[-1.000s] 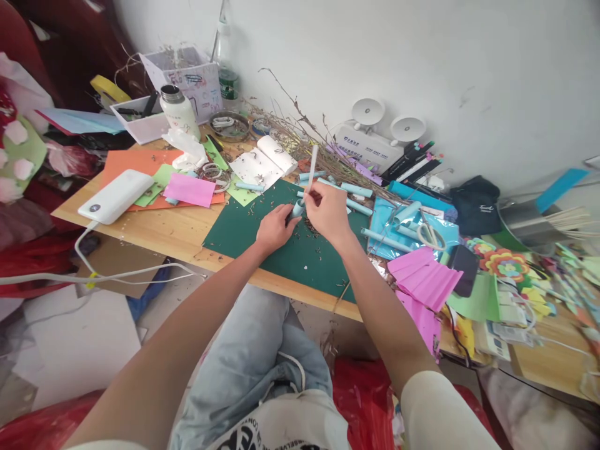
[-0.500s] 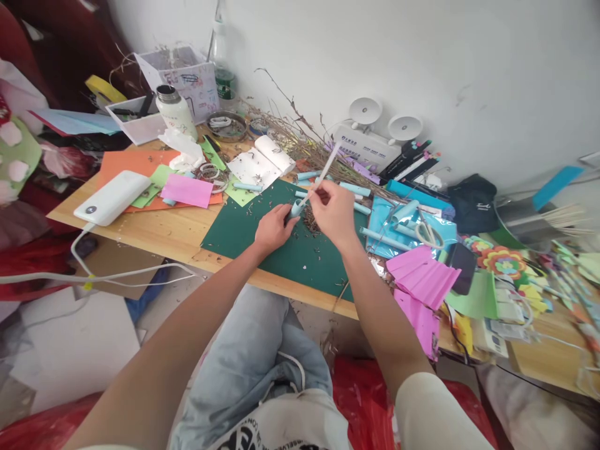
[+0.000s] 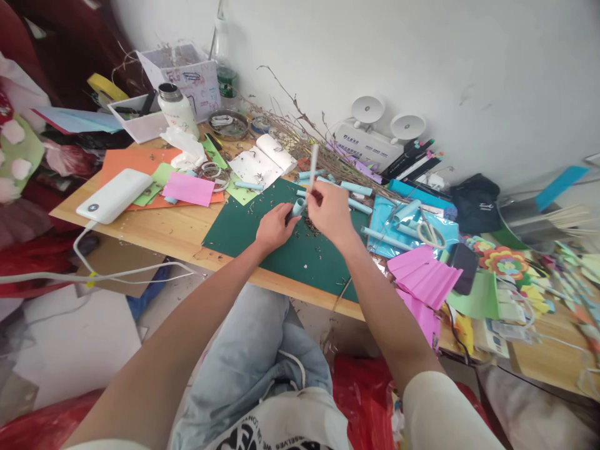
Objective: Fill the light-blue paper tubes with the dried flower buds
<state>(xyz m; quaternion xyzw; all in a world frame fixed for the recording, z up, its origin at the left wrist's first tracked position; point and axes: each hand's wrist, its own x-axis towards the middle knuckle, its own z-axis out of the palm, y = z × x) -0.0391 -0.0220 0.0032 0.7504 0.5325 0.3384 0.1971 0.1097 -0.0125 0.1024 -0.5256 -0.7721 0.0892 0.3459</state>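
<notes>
My left hand (image 3: 275,229) is closed round a short light blue paper tube (image 3: 299,207), whose open end faces up. Close beside it, my right hand (image 3: 329,205) pinches a thin white stick (image 3: 314,164), held nearly upright. The stick's lower end is hidden behind my fingers. Both hands are over a dark green mat (image 3: 276,265), with a small heap of brown plant bits (image 3: 309,226) partly covered by my right hand. More light blue paper tubes (image 3: 356,188) lie at the mat's far edge and to its right.
A white power bank (image 3: 114,195) with a cable and a pink paper sheet (image 3: 188,189) lie on the left. Dry twigs (image 3: 300,140) stretch along the wall. To the right are a blue plastic packet (image 3: 382,219), scissors (image 3: 430,235) and pink crepe paper (image 3: 422,275).
The white stick has swung from leaning right to nearly upright, and my right hand has shifted slightly left. My left hand keeps its hold on the blue tube.
</notes>
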